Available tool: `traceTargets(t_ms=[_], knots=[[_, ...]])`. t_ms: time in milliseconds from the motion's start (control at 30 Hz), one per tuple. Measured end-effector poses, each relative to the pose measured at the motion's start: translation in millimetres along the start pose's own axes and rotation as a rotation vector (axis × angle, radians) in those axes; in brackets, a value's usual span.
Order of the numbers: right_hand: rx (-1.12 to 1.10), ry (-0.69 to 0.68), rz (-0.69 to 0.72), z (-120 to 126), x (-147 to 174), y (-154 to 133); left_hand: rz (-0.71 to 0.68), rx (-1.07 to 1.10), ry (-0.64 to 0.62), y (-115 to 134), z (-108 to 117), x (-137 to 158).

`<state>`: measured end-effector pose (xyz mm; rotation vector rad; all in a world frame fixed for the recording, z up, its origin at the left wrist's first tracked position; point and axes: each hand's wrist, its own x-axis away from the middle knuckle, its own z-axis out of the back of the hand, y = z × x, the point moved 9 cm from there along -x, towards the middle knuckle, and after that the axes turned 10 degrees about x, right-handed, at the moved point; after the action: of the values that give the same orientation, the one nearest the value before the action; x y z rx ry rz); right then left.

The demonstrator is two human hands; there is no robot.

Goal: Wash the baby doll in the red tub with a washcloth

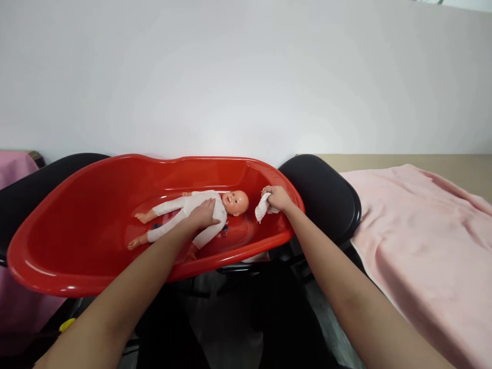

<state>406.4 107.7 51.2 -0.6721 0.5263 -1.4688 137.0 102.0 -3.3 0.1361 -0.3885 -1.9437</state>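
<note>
A baby doll [235,203] in a white body suit lies on its back in a red baby bathtub [96,256], its head toward the right end and its bare feet to the left. My left hand [203,214] rests on the doll's chest with the fingers stretched out. Over the right end of the tub, my right hand [277,197] is closed round a crumpled white cloth [263,207], which hangs down to the right of the doll's head without touching it. Part of the doll's body is covered by my left hand and forearm.
The tub sits across black chairs [326,197], against a pale wall [230,77]. A pink blanket [430,246] covers the surface on the right, and darker pink cloth [15,169] hangs at the far left. Something yellow [67,324] shows low at the left.
</note>
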Motion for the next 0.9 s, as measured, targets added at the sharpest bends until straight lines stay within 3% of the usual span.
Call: traceTargets(t_ms=[100, 433, 633, 900], knots=[[-0.033, -0.010, 0.004, -1, -2, 4, 0.046, -0.066, -0.077, 1, -11, -5], [0.024, 0.051, 0.061, 1, -12, -18, 0.083, -0.115, -0.062, -20, -37, -28], [0.023, 0.012, -0.003, -3, -9, -19, 0.064, -0.064, -0.068, -19, -36, -47], [0.100, -0.014, 0.020, -4, -7, -30, 0.067, 0.022, -0.061, -19, -32, -65]])
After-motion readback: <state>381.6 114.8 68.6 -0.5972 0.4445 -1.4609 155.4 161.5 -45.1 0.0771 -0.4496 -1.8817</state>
